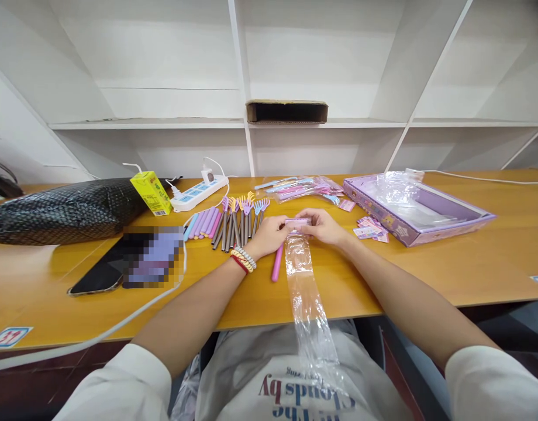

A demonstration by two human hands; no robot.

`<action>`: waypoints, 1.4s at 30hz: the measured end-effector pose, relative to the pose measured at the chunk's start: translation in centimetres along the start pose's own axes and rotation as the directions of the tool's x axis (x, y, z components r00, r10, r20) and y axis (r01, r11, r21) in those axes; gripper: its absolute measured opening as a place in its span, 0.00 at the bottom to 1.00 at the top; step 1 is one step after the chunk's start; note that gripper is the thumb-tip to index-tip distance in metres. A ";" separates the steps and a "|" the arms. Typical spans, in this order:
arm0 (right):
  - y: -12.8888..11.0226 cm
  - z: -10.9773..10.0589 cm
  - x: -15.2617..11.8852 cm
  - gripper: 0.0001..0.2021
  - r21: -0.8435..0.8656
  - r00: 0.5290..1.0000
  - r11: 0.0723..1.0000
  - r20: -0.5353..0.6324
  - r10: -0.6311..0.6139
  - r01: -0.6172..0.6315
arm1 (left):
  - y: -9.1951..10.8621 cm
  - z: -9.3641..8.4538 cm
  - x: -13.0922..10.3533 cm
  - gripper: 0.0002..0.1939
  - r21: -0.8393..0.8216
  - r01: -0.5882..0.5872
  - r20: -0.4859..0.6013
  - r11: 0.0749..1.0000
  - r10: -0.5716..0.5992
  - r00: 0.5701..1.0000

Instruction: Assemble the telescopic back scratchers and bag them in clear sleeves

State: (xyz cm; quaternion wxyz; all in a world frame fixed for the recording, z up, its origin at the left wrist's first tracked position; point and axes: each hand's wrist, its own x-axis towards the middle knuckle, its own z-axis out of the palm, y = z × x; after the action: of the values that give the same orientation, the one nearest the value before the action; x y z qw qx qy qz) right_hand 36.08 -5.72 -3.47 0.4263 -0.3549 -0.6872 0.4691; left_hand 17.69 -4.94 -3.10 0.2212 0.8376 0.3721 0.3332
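My left hand (272, 235) and my right hand (324, 227) meet over the table, fingers closed on the top end of a long clear plastic sleeve (302, 275). A small pale purple card (297, 223) shows at that end, between my fingertips; whether it sits inside the sleeve I cannot tell. From there the sleeve hangs over the table edge onto my lap. Beside it, just below my left hand, lies a pink tube (277, 264). Left of my hands are several claw-headed sticks with metal shafts (236, 225) and a row of purple, pink and blue tubes (203, 223).
A purple box tray (448, 233) holds clear plastic at right, beside small printed cards (372, 229). Bagged colored sticks (295, 188) lie at the back. Leftward are a power strip (199, 194), yellow drink carton (151, 193), black wrapped bundle (67, 210), phone (97, 272) and white cable (133, 310).
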 end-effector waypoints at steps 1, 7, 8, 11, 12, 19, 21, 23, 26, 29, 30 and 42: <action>0.1 0.0 0.1 0.17 -0.019 1.000 1.000 -0.025 -0.003 0.002 | 0.0 0.0 0.0 0.16 -0.018 0.004 -0.007 1.000 -0.004 1.000; -0.1 -0.2 0.3 0.18 -0.050 0.996 0.999 -0.090 -0.001 -0.004 | -0.1 0.7 -0.2 0.16 -0.225 0.023 -0.078 0.974 -0.042 0.996; -0.1 -0.2 0.3 0.19 -0.047 0.996 0.999 -0.093 -0.004 0.000 | -0.2 0.7 -0.2 0.16 -0.239 0.028 -0.082 0.971 -0.049 0.995; -0.1 -0.2 0.4 0.20 -0.068 0.990 0.998 -0.138 -0.011 0.002 | -0.1 0.7 -0.3 0.15 -0.266 0.034 -0.063 0.963 -0.053 0.997; 0.0 -0.2 0.5 0.19 -0.076 0.986 0.997 -0.166 -0.009 -0.004 | -0.1 0.7 -0.4 0.16 -0.275 0.037 -0.048 0.961 -0.053 0.997; 0.5 -0.5 0.4 0.14 -0.261 0.933 0.961 -0.318 -0.171 0.087 | 0.6 0.6 -0.5 0.17 -0.318 0.048 -0.057 0.947 -0.070 0.996; 0.2 -0.5 0.1 0.10 -0.402 0.935 0.902 -0.236 -0.267 0.156 | 0.7 0.5 -0.5 0.15 -0.261 0.032 -0.091 0.965 -0.058 0.994; -0.2 -0.4 -0.2 0.07 -0.484 0.941 0.846 -0.118 -0.316 0.224 | 0.7 0.4 -0.5 0.13 -0.208 0.020 -0.103 0.978 -0.043 0.994; -0.5 -0.1 -0.2 0.08 -0.511 0.942 0.821 -0.066 -0.330 0.252 | 0.6 0.4 -0.5 0.10 -0.192 0.013 -0.078 0.981 -0.029 0.997; -0.4 -0.2 -0.1 0.09 -0.477 0.924 0.859 -0.212 -0.318 0.185 | 0.4 0.5 -0.6 0.09 -0.186 0.003 -0.049 0.983 -0.012 0.999; -0.3 -0.4 0.0 0.09 -0.461 0.914 0.871 -0.256 -0.314 0.170 | 0.5 0.5 -0.6 0.09 -0.175 -0.006 -0.039 0.985 -0.001 0.999; -0.7 -1.2 -0.2 0.06 -0.581 0.942 0.770 -0.015 -0.335 0.265 | 0.8 0.4 -0.8 0.20 -0.008 -0.052 0.016 0.999 0.052 0.999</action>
State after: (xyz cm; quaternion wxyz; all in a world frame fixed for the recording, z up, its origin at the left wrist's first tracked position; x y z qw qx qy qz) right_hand 37.17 -5.67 -2.61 0.4092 -0.3786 -0.8173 0.1459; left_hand 18.02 -6.09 -3.19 0.2185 0.8488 0.3472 0.3335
